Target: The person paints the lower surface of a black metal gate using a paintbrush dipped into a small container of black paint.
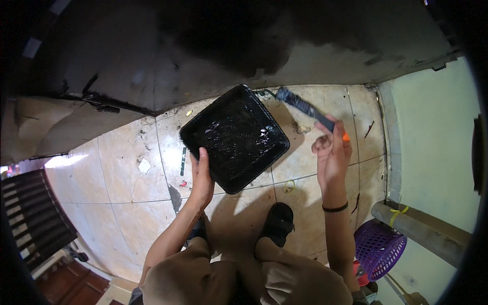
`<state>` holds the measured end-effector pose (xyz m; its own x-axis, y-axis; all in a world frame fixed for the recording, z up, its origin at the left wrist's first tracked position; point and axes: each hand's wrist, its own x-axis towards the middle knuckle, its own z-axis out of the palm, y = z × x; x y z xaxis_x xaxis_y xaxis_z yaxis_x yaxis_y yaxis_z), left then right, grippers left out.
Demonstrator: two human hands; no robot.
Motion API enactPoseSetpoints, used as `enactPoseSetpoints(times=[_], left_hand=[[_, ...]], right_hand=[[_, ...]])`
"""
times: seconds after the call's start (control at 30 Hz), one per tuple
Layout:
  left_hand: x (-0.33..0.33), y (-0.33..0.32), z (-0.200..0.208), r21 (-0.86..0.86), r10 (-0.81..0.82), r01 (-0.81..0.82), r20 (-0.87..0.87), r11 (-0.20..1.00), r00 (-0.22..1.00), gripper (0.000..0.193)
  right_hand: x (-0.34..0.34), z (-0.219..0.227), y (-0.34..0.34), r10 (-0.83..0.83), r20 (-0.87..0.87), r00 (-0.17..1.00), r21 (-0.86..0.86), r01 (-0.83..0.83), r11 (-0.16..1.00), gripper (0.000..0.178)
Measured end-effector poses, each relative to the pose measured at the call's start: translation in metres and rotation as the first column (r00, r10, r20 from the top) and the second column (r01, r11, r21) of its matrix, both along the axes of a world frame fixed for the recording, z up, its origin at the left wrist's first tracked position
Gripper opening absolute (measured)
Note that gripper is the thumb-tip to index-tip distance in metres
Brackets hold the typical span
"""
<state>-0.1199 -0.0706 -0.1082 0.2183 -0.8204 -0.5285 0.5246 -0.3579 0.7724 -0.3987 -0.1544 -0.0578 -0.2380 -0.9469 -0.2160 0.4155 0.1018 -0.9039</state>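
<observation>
My left hand [202,179] grips the lower left rim of a square black tray [277,162], thumb over the edge. Wet, glossy black paint [236,132] lies across the tray's inside, with bright glints on it. To the right of the tray, my right hand [335,150] is closed around a long dark-grey tool [302,105] with a fuzzy, paint-smeared far part and an orange end. It looks like a paint brush or a narrow roller; blur hides which. Its far tip points up and left, near the tray's top corner, apart from the tray.
A large panel [315,56], patchily covered in black, spans the far side. Tiled floor [122,178] holds scraps and a yellow loop [290,186]. At right are a pale green wall [432,132], a grey pipe [427,223] and a purple basket [378,246]. My sandalled foot [278,223] is below.
</observation>
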Motion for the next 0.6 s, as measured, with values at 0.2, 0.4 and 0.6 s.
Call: enactPoseSetpoints(times=[0.2,0.4,0.6], left_hand=[[0.041,0.033,0.006,0.036,0.056,-0.059,0.070,0.998,0.996,0.079],[0.080,0.093,0.044,0.059,0.197,-0.206,0.127,0.977,0.972,0.082],[0.113,0.171,0.075,0.032,0.382,-0.399,0.231,0.916,0.895,0.087]], right_hand=[[0.009,-0.032,-0.045,0.126,-0.566,0.815,-0.125,-0.236,0.964,0.021],[0.022,-0.059,-0.075,-0.180,-0.963,0.203,-0.271,-0.705,0.655,0.026],[0.026,-0.033,-0.078,-0.531,-0.831,0.168,-0.459,-0.745,0.484,0.039]])
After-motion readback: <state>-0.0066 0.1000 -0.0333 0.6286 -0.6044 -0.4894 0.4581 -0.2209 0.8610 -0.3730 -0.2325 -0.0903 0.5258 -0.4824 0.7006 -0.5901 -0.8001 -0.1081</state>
